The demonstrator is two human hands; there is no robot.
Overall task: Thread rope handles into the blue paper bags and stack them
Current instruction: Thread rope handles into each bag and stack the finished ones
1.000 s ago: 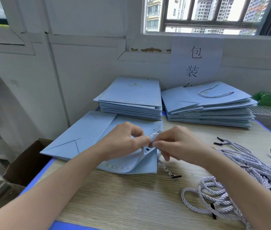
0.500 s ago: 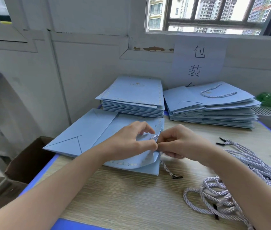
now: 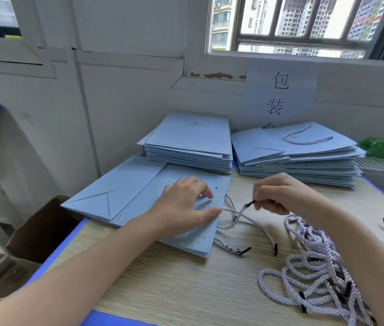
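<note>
The left hand (image 3: 186, 208) lies on the flat blue paper bag (image 3: 139, 196), fingers spread and pressing it to the wooden surface (image 3: 186, 285), the thumb at the bag's punched edge where a rope handle (image 3: 235, 212) comes out. Just to the right of it the right hand (image 3: 278, 196) is lifted a little, its fingers curled and pinching the black tip (image 3: 248, 204) of that twisted white-and-lilac rope. The rope runs from the tip down and back to the bag's edge, crossing a second strand whose black ends lie on the surface below both hands; which hole each strand passes through I cannot make out, as the left hand hides part of the edge.

Under and to the right of the right forearm sits a tangled heap of loose rope handles (image 3: 315, 278). Beyond the left hand, against the wall, is a stack of flat bags without handles (image 3: 191, 142). Beyond the right hand is a second stack of finished bags (image 3: 303, 158), the top one showing a rope loop. A paper sign (image 3: 280, 95) with printed characters is on the wall behind them, and a cardboard box (image 3: 35, 231) stands off the surface's left edge.
</note>
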